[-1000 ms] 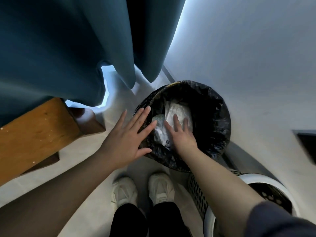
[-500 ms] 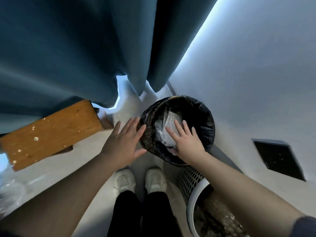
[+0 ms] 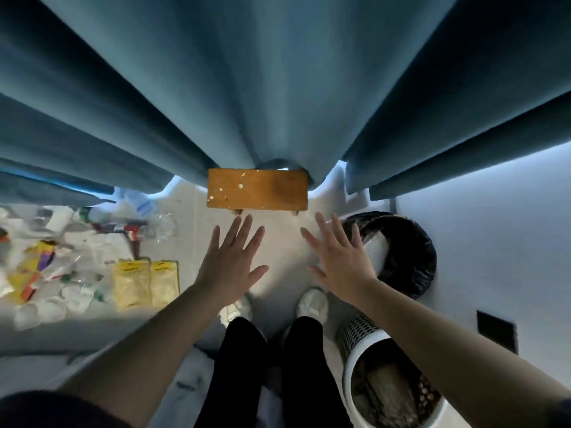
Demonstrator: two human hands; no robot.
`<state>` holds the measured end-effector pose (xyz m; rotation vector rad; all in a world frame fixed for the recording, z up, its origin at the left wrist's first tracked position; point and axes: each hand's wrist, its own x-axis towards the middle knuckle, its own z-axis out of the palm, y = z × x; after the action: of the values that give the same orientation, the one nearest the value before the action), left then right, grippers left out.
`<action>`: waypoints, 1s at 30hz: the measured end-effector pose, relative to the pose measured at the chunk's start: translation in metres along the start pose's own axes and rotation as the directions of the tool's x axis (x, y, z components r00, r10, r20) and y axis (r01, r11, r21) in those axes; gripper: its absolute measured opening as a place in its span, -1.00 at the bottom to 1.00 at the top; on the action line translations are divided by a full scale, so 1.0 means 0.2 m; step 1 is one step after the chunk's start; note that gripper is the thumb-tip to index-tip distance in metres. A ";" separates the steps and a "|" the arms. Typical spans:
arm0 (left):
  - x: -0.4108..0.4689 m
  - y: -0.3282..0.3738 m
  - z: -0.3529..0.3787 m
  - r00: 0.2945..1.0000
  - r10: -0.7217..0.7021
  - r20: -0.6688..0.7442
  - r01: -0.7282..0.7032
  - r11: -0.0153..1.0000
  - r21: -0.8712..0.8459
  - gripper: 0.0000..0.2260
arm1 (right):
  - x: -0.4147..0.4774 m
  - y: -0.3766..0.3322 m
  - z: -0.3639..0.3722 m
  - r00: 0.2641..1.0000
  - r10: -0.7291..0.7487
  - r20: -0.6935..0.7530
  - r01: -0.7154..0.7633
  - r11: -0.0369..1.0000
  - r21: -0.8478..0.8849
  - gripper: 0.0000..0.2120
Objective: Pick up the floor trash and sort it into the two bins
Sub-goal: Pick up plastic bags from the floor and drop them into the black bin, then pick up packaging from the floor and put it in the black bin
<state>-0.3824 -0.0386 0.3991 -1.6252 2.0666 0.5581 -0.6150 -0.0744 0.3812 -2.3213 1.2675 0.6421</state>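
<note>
- Black plastic lines the round bin [image 3: 425,257], which stands on the floor to the right of the wooden stool [image 3: 258,188], a little nearer the person. A piece of white paper [image 3: 375,251] lies inside it.
- The second bin [image 3: 350,362], white with a perforated wall, sits further from the stool on the same side, beside the person's right shoe [image 3: 312,304]. What it holds is dark and hard to make out.
- Both hands hang in the air just in front of the stool. The left hand [image 3: 230,267] and right hand [image 3: 341,264] each have their fingers [image 3: 241,230] spread straight and hold nothing.
- The right hand overlaps the black bin's near rim in this view, and I cannot tell whether it touches.
- The remaining floor trash [image 3: 61,267] is scattered to the left of the stool. Two yellow packets [image 3: 145,282] lie closest, with clear plastic bottles [image 3: 139,225], wrappers and white scraps beyond. Much of it is blurred.
- The person appears to be between items, with empty hands and plenty left to sort.
- The next move calls for turning to the stool's left, bending down, closing the fingers on one piece and judging which bin suits it.
- The floor [image 3: 284,242] is pale and smooth. Heavy teal curtains [image 3: 247,88] hang behind the stool.
- A pale wall [image 3: 494,236] runs to the right of the stool and carries a dark rectangular plate [image 3: 496,330].
</note>
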 end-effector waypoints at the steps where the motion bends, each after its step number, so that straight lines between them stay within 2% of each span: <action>1: -0.06 -0.06 0.03 0.999 -0.036 0.012 0.036 0.999 -0.011 -0.35 | 0.03 -0.08 -0.03 0.999 -0.040 0.010 0.040 0.999 -0.018 -0.30; 4: -0.23 -0.25 0.11 0.991 -0.133 -0.014 0.133 0.990 -0.045 -0.36 | 0.13 -0.32 -0.09 0.985 -0.155 0.079 0.163 0.982 -0.100 -0.32; 6: -0.33 -0.39 0.18 0.982 -0.187 0.016 0.188 0.979 -0.076 -0.36 | 0.20 -0.50 -0.13 0.970 -0.214 0.119 0.230 0.962 -0.147 -0.32; 11: -0.52 -0.78 0.38 0.948 -0.309 0.080 0.319 0.921 -0.223 -0.34 | 0.41 -0.93 -0.21 0.947 -0.264 0.183 0.301 0.929 -0.215 -0.33; 18: -0.58 -1.33 0.79 0.893 -0.411 0.186 0.451 0.798 -0.401 -0.33 | 0.81 -1.42 -0.08 0.943 -0.193 0.271 0.250 0.949 -0.194 -0.28; 23: -0.55 -1.61 1.15 0.835 -0.469 0.288 0.550 0.721 -0.422 -0.29 | 1.18 -1.73 0.12 0.932 -0.151 0.330 0.211 0.965 -0.154 -0.23; 27: -0.48 -1.75 1.50 0.753 -0.528 0.393 0.658 0.603 -0.450 -0.22 | 1.50 -1.92 0.32 0.937 -0.131 0.324 0.157 0.986 -0.055 -0.17; 30: -0.40 -1.79 1.77 0.684 -0.567 0.460 0.729 0.497 -0.470 -0.17 | 1.74 -1.99 0.52 0.937 -0.108 0.332 0.134 0.989 -0.058 -0.11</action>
<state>0.0164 0.1453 0.1421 -2.3817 0.9235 1.1584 -0.1283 -0.0492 0.1509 -2.2141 0.9542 1.0041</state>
